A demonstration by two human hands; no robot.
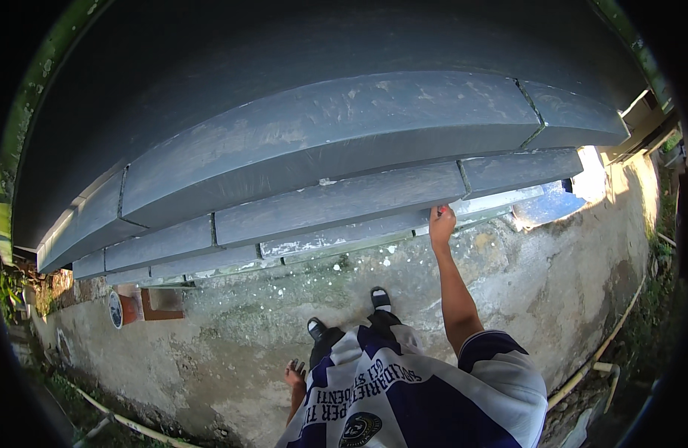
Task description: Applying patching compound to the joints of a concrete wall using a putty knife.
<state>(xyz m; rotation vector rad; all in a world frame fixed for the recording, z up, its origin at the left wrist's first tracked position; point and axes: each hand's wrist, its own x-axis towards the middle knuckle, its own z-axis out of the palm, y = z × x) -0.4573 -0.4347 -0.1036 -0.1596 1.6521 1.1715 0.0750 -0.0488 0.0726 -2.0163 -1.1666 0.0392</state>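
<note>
My right hand (pixel 442 225) reaches forward to the lower ledge of a stepped, grey-painted wall (pixel 336 196). Its fingers are closed around something small and red, mostly hidden by the hand, so its kind does not show. The hand is at the underside of the grey ledge, beside a lower band (pixel 501 200) that is grey to the left and whitish to the right. My left hand (pixel 295 372) hangs low by my left side, fingers loosely apart, holding nothing.
Concrete ground (pixel 232 351) with white paint spots lies around my sandalled feet. At the left stand a reddish bucket (pixel 121 309) and a brown block-like object (pixel 162 305). A blue object (pixel 549 207) lies below the ledge at the right. A pale pipe (pixel 598 351) runs along the right side.
</note>
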